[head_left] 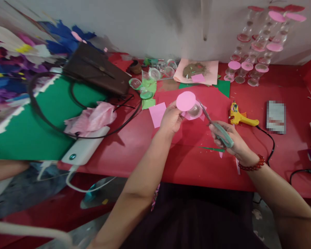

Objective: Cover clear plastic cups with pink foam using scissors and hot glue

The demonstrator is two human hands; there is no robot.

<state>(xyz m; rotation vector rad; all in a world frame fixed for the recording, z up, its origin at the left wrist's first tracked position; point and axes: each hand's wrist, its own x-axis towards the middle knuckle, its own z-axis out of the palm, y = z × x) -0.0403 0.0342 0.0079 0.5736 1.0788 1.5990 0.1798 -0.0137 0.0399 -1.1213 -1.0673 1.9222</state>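
Observation:
My left hand (172, 117) grips a small clear hourglass (195, 110) with a round pink paper disc (186, 101) on its near end. Pink paper with uneven edges is fixed around the other end. In my right hand (230, 136) is a pair of scissors (223, 134) with green handles, its blades reaching up to the pink paper at the hourglass's right side. Beneath my hands lies a sheet of red paper (191, 135). A square of pink paper (157, 114) rests by my left wrist.
A yellow glue gun (242, 117) and a phone (275, 117) lie to the right. Stacked hourglasses (246, 66) stand at the back right. Sand on pale paper (207, 65) sits by the wall. A dark bag (95, 67), black cable and white power bank (85, 147) occupy the left.

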